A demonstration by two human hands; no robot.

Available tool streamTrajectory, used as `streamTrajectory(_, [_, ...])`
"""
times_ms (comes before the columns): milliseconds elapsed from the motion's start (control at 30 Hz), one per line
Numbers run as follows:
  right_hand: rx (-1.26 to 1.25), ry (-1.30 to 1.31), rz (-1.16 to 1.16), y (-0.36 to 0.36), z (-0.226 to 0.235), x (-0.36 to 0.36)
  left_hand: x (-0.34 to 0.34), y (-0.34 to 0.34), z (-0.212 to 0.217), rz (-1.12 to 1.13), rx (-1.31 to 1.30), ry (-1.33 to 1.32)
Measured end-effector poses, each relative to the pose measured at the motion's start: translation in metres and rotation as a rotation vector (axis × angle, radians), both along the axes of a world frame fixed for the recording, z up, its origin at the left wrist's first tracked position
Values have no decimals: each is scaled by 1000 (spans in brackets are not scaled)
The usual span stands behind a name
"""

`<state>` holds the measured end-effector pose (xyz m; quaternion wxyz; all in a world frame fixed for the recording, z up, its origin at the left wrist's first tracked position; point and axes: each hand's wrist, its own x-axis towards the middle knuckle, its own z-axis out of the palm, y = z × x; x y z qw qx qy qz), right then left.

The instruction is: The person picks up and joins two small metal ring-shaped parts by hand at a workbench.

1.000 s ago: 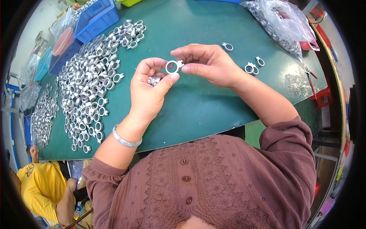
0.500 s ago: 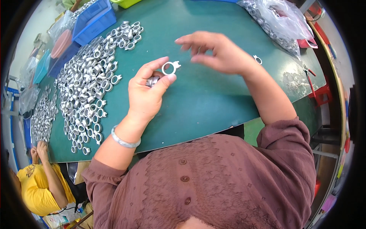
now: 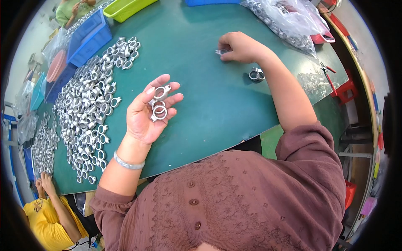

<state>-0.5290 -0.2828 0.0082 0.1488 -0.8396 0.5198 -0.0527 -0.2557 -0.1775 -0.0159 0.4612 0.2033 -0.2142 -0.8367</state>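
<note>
My left hand (image 3: 142, 119) is turned palm up over the table, fingers loosely curled. Several silver metal rings with small lugs lie in it; an upper ring (image 3: 161, 92) rests by the thumb and fingertips, a lower ring (image 3: 159, 111) across the fingers. Farther off to the right, my right hand (image 3: 243, 47) is closed, its fingertips on a small metal ring (image 3: 222, 52) at the tabletop, partly hidden by the fingers. Beside my right forearm, a couple of similar rings (image 3: 256, 75) sit close together on the table.
A large heap of metal rings (image 3: 81, 113) covers the left of the green table (image 3: 201, 104). Blue (image 3: 90, 39) and lime-green (image 3: 127, 9) bins stand behind it. At right are a plastic bag of rings (image 3: 289, 25) and red-handled pliers (image 3: 328, 77). A yellow-shirted person (image 3: 52, 224) works at left.
My left hand has opened from pinching one ring to cradling rings in the palm. My right hand, earlier empty with fingers apart, is now closed on a ring at the table. The view has shifted slightly.
</note>
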Motion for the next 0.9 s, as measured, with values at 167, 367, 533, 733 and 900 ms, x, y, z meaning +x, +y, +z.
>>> streamTrajectory(167, [118, -690, 219, 28, 5, 40, 2, -1, -5, 24, -18, -134])
streamTrajectory(367, [212, -1041, 430, 58, 0, 71, -6, 5, 3, 29, -22, -268])
streamTrajectory(533, [230, -1059, 501, 63, -3, 79, -9, 6, 2, -15, -46, -270])
streamTrajectory(733, [243, -1068, 494, 66, -4, 79, -9, 7, 0, 24, -47, -273])
streamTrajectory(900, [299, -1097, 465, 66, -5, 78, -10, 8, -1, 54, -44, -282])
